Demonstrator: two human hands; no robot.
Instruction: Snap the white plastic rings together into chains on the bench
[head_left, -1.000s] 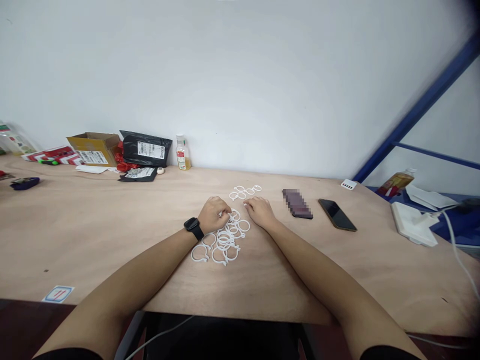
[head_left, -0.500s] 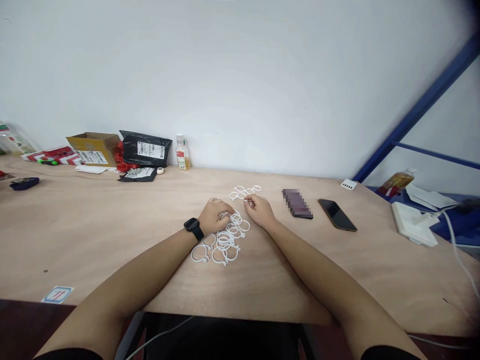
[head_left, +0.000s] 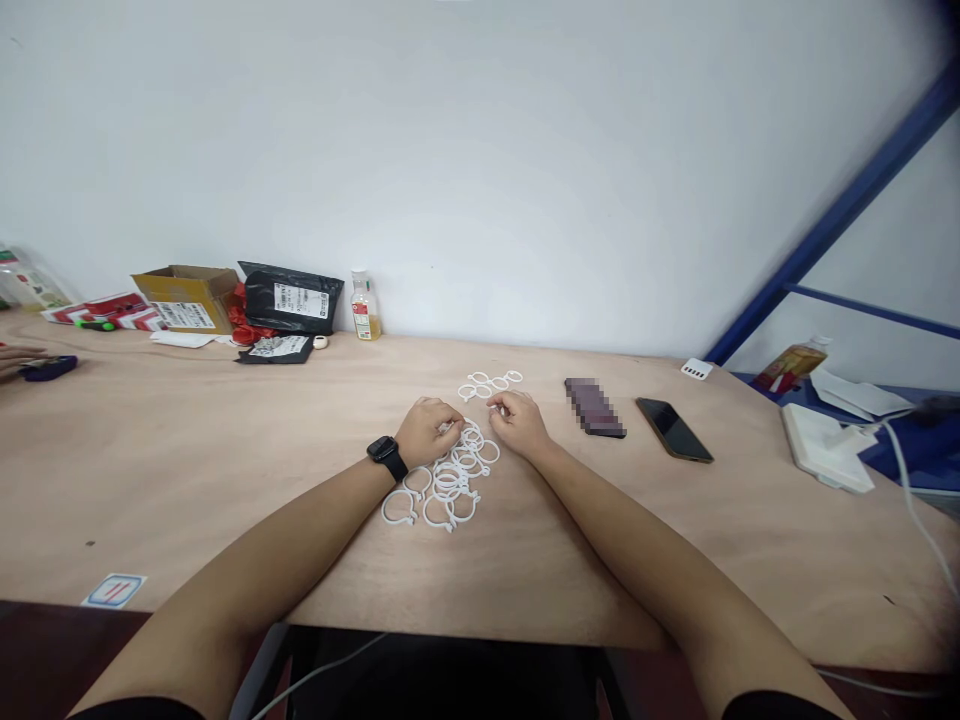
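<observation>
A loose pile of white plastic rings [head_left: 451, 482], each with a small tab or eyelet, lies on the wooden table in front of me. My left hand [head_left: 429, 430], wearing a black watch [head_left: 386, 458], rests at the pile's upper left. Its thumb and finger are pinched, with a bit of white ring showing between them. Just right of the pile, my right hand [head_left: 519, 422] has its thumb and forefinger together; a tiny white bit shows at the tips, too small to name. Beyond both hands lies a smaller group of white rings [head_left: 490, 384].
Two phones lie to the right, one pixelated [head_left: 595, 407] and one dark [head_left: 673, 430]. A white power strip [head_left: 825, 448] sits farther right. Along the wall stand a bottle [head_left: 365, 306], a black parcel [head_left: 292, 300] and a cardboard box [head_left: 187, 300]. Another person's hand [head_left: 19, 357] is at far left.
Another person's hand has come into view at the left edge, by the dark blue object. My right fingertips have shifted very slightly; my left hand is almost still and the rings have not moved.
</observation>
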